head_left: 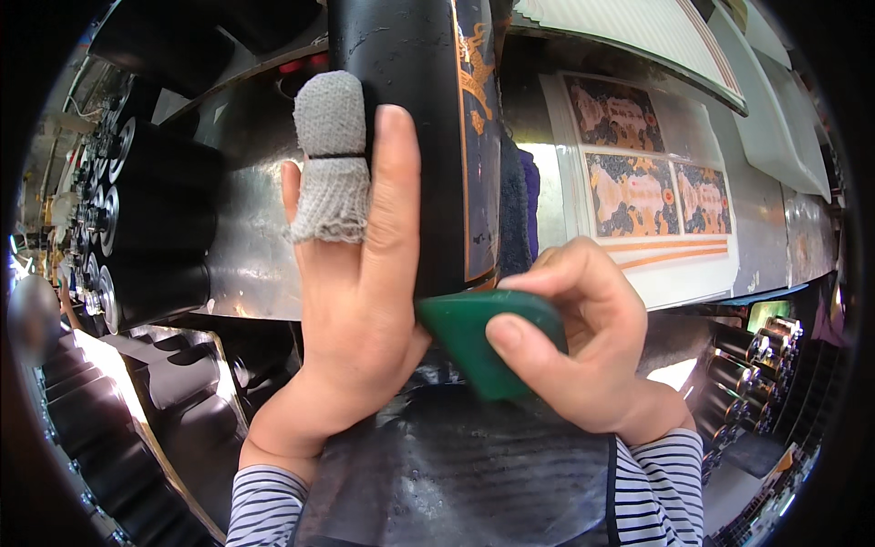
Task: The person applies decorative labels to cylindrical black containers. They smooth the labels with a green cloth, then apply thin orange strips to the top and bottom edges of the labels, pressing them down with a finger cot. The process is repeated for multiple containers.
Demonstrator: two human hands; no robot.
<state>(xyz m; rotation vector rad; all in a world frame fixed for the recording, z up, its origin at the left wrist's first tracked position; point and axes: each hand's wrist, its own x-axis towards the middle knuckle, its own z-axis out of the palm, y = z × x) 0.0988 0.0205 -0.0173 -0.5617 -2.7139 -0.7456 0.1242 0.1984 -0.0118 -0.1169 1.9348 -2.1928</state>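
Observation:
A glossy black cylinder [394, 55] lies lengthwise in front of me, beaded with small drops. Along its right side runs a dark decal [477, 137] with a gold figure and an orange border. My left hand [355, 301] is open, fingers stretched out over the cylinder's left side. A grey knitted sleeve [330, 118], banded in black, covers its middle fingers. My right hand [583, 337] pinches a green scraper [483, 337] between thumb and fingers. The scraper is slightly blurred, its pointed corner beside my left wrist, close to the cylinder's near end.
Decal sheets [656, 219] lie on the metal table [255, 182] at right, beside a dark blue and purple cloth [524, 201]. Black cylinders [155, 214] stand at left, more at lower right [734, 365]. A white tray [775, 118] is far right. A dark apron [456, 474] covers my lap.

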